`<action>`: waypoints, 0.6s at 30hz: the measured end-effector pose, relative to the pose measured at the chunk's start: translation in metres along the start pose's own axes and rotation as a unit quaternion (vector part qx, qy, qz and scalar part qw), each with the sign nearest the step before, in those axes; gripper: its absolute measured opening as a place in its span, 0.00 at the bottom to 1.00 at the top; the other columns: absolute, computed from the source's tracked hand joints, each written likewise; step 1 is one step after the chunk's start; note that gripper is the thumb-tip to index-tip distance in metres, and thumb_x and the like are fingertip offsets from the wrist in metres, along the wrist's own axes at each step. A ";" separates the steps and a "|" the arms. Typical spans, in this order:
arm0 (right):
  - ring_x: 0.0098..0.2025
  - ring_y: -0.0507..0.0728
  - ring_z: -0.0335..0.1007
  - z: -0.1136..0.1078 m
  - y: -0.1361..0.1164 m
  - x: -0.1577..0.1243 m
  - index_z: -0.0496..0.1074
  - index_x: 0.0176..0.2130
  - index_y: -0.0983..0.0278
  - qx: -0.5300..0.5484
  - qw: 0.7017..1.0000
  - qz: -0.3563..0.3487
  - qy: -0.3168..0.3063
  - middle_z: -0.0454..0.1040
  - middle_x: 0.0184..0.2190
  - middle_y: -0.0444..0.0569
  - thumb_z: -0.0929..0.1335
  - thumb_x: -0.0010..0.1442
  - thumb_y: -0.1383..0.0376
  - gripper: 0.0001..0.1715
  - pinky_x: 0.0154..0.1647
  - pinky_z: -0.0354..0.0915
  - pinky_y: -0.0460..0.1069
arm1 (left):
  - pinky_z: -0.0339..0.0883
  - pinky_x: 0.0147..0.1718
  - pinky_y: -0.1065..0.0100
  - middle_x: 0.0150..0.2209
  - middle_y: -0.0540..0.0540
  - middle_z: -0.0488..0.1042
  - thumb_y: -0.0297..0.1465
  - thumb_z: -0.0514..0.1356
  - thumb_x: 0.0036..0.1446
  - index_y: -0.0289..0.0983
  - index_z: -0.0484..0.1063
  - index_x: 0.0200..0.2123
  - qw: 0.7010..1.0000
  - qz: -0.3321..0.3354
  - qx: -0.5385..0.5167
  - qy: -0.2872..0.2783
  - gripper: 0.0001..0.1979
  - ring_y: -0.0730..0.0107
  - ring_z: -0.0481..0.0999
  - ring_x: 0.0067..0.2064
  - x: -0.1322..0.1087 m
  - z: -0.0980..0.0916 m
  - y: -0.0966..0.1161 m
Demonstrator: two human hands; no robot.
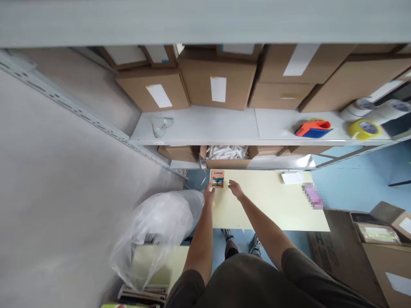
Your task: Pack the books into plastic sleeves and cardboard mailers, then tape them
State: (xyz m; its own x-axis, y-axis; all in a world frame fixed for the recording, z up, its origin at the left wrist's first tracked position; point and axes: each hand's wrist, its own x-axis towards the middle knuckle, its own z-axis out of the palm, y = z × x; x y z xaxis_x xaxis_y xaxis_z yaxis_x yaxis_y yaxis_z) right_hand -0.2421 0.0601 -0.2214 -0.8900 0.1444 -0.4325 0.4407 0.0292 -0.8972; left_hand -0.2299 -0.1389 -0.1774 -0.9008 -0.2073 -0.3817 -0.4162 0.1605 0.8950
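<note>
A small book [218, 179] with a pink cover and a picture of a tree lies at the left end of the pale yellow table [266, 205]. My left hand [209, 195] grips its lower left corner, thumb and fingers at the edge. A short way right of the book, over the tabletop, is my right hand [236, 189]. Its fingers are apart and hold nothing.
Above the table a shelf [221, 122] bears cardboard boxes [221, 96], glasses [163, 126], an orange and blue tape dispenser [313, 128] and tape rolls [364, 129]. A clear plastic bag [163, 222] bulges at left. White papers [292, 177] lie on the table; cartons [382, 261] stand right.
</note>
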 end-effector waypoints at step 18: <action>0.64 0.71 0.77 -0.301 -0.077 -0.098 0.82 0.53 0.60 0.107 0.965 -0.131 0.200 0.81 0.60 0.59 0.75 0.50 0.57 0.30 0.69 0.68 0.68 | 0.64 0.70 0.48 0.67 0.36 0.75 0.48 0.68 0.63 0.42 0.77 0.63 0.957 0.206 0.006 -0.202 0.29 0.48 0.71 0.71 -0.088 0.228 0.154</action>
State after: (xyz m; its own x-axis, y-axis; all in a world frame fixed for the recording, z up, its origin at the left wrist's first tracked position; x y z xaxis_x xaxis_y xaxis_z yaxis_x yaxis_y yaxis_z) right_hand -0.1538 0.3411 -0.0828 -0.8324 0.5312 -0.1575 0.1344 -0.0823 -0.9875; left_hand -0.2427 0.1244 -0.0585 -0.9623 0.2660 -0.0572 -0.0148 0.1589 0.9872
